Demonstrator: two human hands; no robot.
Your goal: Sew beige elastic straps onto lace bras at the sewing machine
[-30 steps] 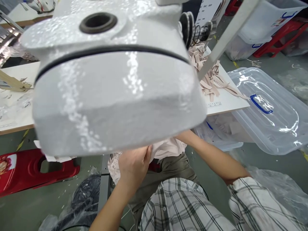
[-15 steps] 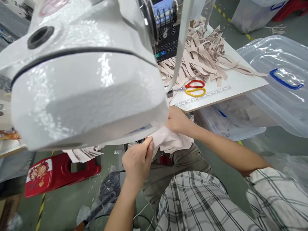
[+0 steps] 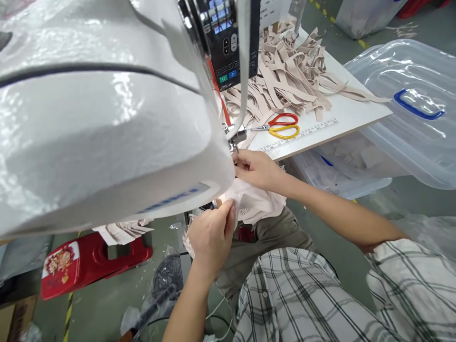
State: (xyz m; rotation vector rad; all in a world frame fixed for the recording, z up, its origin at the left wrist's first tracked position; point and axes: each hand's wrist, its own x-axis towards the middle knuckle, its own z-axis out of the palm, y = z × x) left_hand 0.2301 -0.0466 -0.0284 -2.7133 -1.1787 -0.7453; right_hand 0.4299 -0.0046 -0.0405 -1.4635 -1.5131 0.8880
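A big white sewing machine head (image 3: 107,118) fills the upper left of the view. Just under its front edge my left hand (image 3: 212,235) is closed on a pale pink fabric piece (image 3: 254,202), thumb and fingers pinching its edge. My right hand (image 3: 258,168) is closed on the same fabric a little higher, close to the metal presser foot (image 3: 235,135). The fabric hangs between both hands over my lap. Part of my fingers is hidden beneath the machine.
A pile of beige strips (image 3: 288,76) lies on the white table (image 3: 349,118), with red-and-yellow scissors (image 3: 283,126) near a printed ruler. The control panel (image 3: 231,42) is behind the needle. Clear plastic bins (image 3: 409,109) stand right, a red stool (image 3: 92,259) left.
The view shifted left, so the machine head takes up more of the picture. My right hand moved up toward the presser foot with the fabric. My left hand keeps its pinch.
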